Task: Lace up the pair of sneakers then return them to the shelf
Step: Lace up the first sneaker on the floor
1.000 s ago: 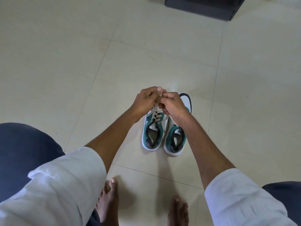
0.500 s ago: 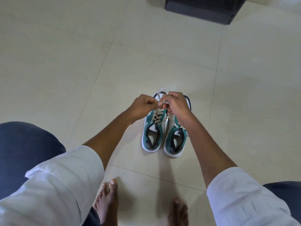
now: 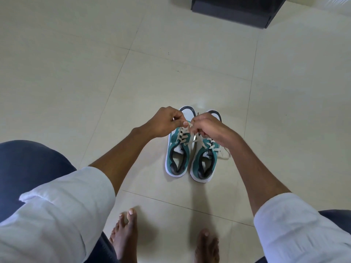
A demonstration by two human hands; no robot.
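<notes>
Two teal and white sneakers stand side by side on the tiled floor, toes pointing away from me. Over the left sneaker, my left hand pinches a pale lace end above its eyelets. My right hand is closed on the other lace end, just above the gap between the shoes. The right sneaker is laced, and a loose lace end trails off its right side. Both toe caps are partly hidden by my hands.
A dark, low piece of furniture stands at the top of the view, beyond the shoes. My bare feet are planted on the pale floor tiles just below the sneakers, knees bent at both sides.
Both hands have dropped lower and drawn slightly apart over the left sneaker, still gripping its lace ends. The sneakers have not moved.
</notes>
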